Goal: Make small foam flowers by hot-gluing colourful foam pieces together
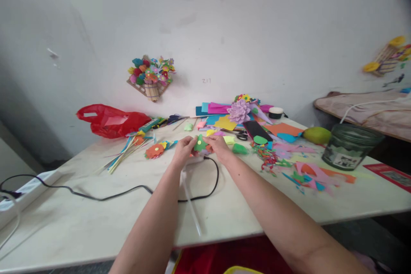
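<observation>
Both hands meet over the middle of the table. Between their fingertips is a green paper flower with a pale yellow centre. My left hand pinches its left side, and my right hand closes on its right side. Just below the hands lies a white glue gun with a black cord, and a clear glue stick points toward the front edge. To the left of my left hand rests an orange paper flower beside smaller yellow and blue ones.
A red plastic bag and thin paper strips lie left. Behind the hands are scissors, a black phone and coloured sheets. Paper scraps, a green mango and a glass jar stand right. A power strip sits far left.
</observation>
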`<state>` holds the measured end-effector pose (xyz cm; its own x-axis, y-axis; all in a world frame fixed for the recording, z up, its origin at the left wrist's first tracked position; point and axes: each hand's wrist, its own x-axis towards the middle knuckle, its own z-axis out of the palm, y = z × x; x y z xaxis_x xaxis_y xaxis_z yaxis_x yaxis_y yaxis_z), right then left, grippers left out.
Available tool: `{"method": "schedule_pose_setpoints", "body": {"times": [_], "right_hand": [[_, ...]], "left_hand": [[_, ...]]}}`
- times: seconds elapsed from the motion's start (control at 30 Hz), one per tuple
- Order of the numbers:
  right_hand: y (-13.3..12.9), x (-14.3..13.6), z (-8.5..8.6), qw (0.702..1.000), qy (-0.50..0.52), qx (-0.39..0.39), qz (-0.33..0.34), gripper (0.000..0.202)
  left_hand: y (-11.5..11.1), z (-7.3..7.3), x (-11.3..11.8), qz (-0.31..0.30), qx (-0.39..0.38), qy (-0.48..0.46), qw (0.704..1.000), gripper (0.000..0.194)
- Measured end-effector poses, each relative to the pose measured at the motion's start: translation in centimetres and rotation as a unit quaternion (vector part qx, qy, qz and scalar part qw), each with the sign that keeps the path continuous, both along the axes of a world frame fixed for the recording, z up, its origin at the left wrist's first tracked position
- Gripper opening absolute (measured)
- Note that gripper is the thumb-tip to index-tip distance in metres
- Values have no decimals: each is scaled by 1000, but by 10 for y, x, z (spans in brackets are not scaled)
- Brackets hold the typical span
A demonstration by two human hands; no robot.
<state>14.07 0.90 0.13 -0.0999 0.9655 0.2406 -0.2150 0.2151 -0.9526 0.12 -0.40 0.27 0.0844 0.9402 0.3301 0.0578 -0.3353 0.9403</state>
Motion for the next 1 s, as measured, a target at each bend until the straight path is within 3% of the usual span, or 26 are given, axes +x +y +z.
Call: {"method": "schedule_pose_setpoints", "body": {"times": [0.23, 1.0], "right_hand": [[3, -2, -4, 1000, -16, -10, 22, 36], [5, -4, -6, 1000, -27, -13, 4, 35]], "left_hand": [[-2, 2, 4, 11, 0, 19, 1000, 39], [4, -3, 1, 18, 2, 41, 999, 38]]}}
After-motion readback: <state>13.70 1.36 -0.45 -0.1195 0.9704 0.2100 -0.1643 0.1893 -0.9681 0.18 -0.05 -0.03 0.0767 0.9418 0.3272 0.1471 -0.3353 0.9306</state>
